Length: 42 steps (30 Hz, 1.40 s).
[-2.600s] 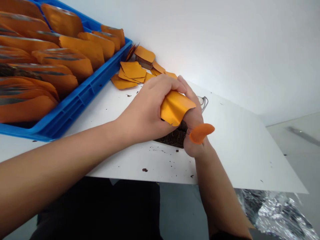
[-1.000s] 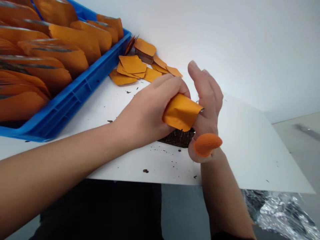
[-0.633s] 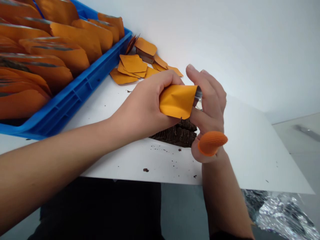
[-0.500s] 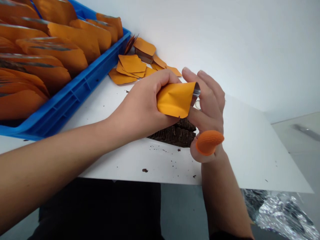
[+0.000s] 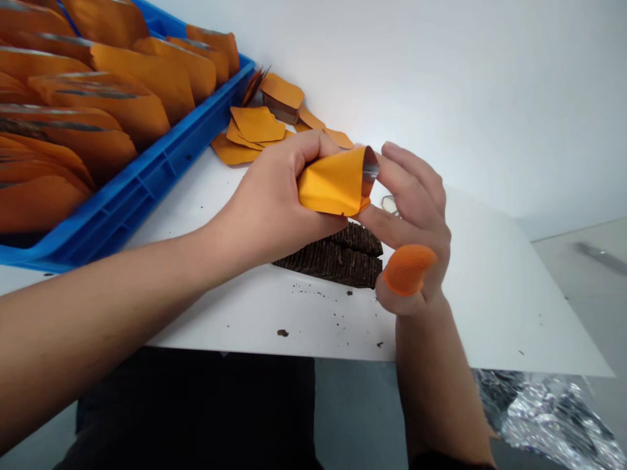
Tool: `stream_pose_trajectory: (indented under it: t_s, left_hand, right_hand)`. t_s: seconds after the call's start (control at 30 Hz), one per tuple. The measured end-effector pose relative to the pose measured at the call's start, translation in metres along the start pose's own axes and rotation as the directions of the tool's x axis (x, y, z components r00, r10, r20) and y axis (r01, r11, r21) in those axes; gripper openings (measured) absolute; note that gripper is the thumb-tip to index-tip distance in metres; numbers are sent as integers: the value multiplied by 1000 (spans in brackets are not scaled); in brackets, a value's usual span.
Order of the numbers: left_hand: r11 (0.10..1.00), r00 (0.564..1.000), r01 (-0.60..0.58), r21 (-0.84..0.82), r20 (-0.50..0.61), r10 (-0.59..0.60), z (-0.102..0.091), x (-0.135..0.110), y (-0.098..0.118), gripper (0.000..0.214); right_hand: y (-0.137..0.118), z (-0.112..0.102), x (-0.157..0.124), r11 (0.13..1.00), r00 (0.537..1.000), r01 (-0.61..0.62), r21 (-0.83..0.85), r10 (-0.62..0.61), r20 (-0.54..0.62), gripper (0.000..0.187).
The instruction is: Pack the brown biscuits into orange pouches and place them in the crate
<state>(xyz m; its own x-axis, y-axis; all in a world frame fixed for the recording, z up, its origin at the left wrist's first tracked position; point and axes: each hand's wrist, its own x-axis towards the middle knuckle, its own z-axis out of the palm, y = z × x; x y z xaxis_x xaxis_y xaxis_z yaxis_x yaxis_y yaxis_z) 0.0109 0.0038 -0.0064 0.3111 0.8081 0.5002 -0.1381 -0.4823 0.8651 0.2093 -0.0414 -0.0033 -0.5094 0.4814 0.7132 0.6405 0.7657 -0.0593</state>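
Observation:
My left hand [image 5: 274, 202] is wrapped round an orange foil-lined pouch [image 5: 333, 185], whose silvery mouth faces right. At that mouth, fingers of my right hand [image 5: 416, 202] touch the rim, some of them hidden behind it. The other fingers of the right hand are spread, and its thumb wears an orange rubber finger cot [image 5: 409, 269]. Below the pouch, rows of dark brown, thin-layered pressed slabs [image 5: 337, 262] lie on the white table, partly covered by my left hand.
At left stands a blue crate [image 5: 147, 202] packed with upright orange pouches [image 5: 98, 137]. Loose flat pouches [image 5: 257, 125] lie beside it near the wall. Dark crumbs [image 5: 283, 333] dot the table. Crumpled silver foil [image 5: 553, 418] sits below the table's right edge.
The pouch and my left hand have shifted slightly left and up. My right hand's fingers have spread a little, and more of the brown slabs shows.

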Motion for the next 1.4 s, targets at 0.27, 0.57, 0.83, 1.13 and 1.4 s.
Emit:
stream_pose_trajectory:
  t_s: [0.27, 0.57, 0.83, 1.13, 1.4]
  left_hand:
    - [999, 1000, 18, -38, 16, -18, -2, 1, 2, 29]
    - [994, 999, 14, -108, 33, -10, -2, 1, 3, 30]
    - [991, 995, 93, -95, 44, -89, -1, 1, 6, 30]
    - [988, 990, 117, 104, -95, -108, -9, 3, 4, 32]
    - [988, 996, 39, 151, -83, -27, -6, 1, -2, 30]
  right_hand:
    - [-4, -3, 3, 992, 996, -70, -105, 74, 39, 52]
    - [-2, 0, 2, 1000, 995, 25, -6, -25, -92, 46]
    - [-3, 2, -2, 1000, 992, 6, -7, -7, -125, 57]
    - [-5, -8, -11, 943, 980, -199, -267, 196, -38, 50]
    - [14, -22, -8, 990, 924, -134, -48, 107, -367, 57]
